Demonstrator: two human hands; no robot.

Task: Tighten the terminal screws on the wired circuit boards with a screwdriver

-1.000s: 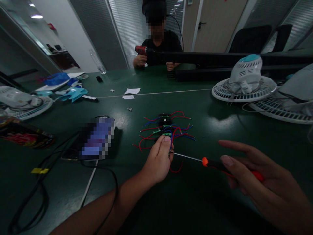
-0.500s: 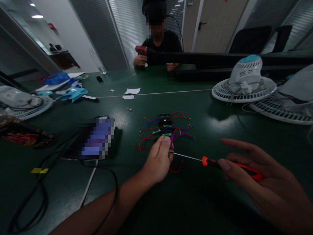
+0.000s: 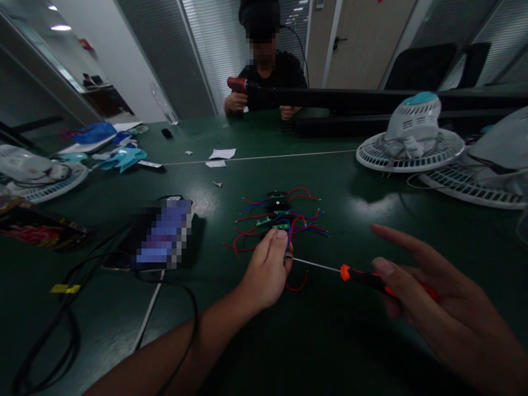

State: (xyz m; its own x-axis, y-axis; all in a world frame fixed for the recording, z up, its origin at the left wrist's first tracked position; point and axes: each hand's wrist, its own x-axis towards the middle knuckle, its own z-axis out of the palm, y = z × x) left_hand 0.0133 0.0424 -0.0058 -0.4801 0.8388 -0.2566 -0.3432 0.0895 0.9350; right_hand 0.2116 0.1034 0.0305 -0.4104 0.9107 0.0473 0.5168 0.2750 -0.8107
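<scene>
My left hand is closed round a small part with red and blue wires, mostly hidden by the fingers. In my right hand is a screwdriver with an orange and black handle, held by the thumb and lower fingers while the index finger stretches out. The screwdriver's thin shaft points left, and its tip meets the part at my left fingers. Just beyond my left hand lie several small green circuit boards on black pieces, with red and blue wires spreading to both sides.
A phone and black cables lie left on the green table. White fan parts stand at the right, another at far left. Paper scraps lie farther back. Opposite, a person holds a red power drill.
My right thumb and fingers have shifted slightly along and round the screwdriver handle, which looks turned. My left hand and the wired part stay in place.
</scene>
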